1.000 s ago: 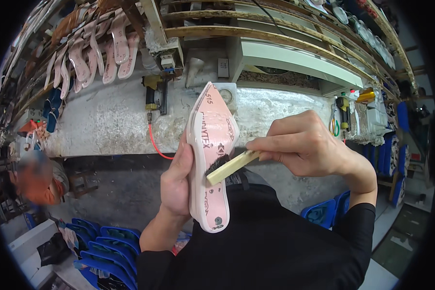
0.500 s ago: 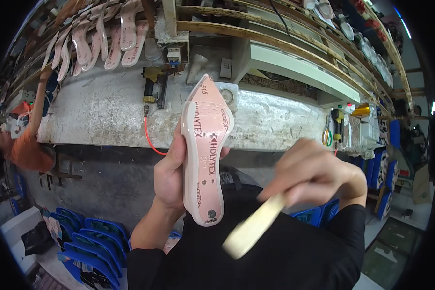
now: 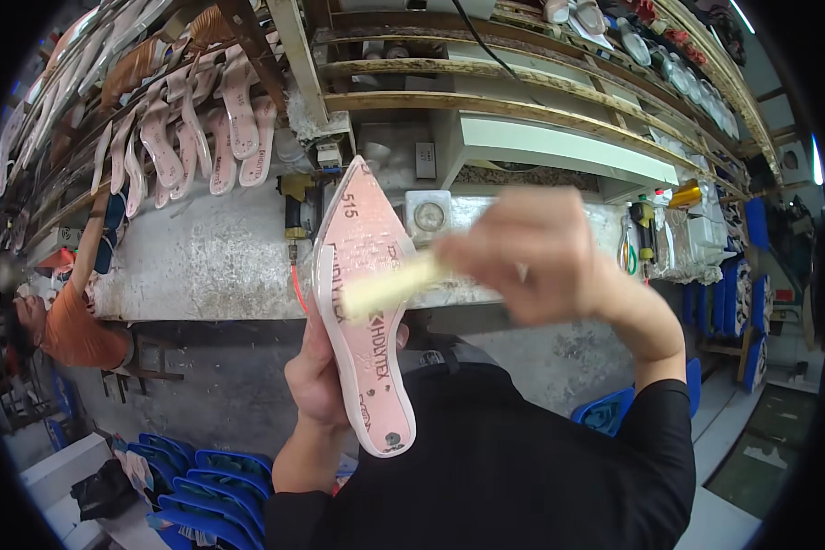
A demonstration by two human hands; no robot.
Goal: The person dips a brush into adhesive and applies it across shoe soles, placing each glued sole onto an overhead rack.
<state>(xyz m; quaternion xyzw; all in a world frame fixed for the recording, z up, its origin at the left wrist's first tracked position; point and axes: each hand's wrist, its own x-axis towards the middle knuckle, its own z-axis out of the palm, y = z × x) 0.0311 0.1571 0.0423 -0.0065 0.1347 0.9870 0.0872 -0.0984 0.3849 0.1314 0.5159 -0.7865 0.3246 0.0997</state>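
Note:
Upright before me is a pointed shoe insole (image 3: pixel 372 362), its pink printed face toward me and a whitish edge around it. My left hand (image 3: pixel 316 385) is closed round it from behind and the left side; a fingertip shows at its right edge. My right hand (image 3: pixel 536 261), smeared by motion, grips a pale yellow stick-like tool (image 3: pixel 390 286). The tool's blurred end crosses over the upper middle of the insole. Whether it touches the surface I cannot tell.
A workbench (image 3: pixel 202 261) runs across ahead, with an air tool (image 3: pixel 294 206) and a white-based round dish (image 3: pixel 428 217). Several similar insoles (image 3: pixel 238 110) hang at the upper left. A person in orange (image 3: pixel 87 321) reaches up at the left. Blue trays (image 3: pixel 215 513) stack lower left.
My right hand has swung up and left, carrying the tool from beside the insole's heel to over its upper part. The insole has shifted slightly left and down in view.

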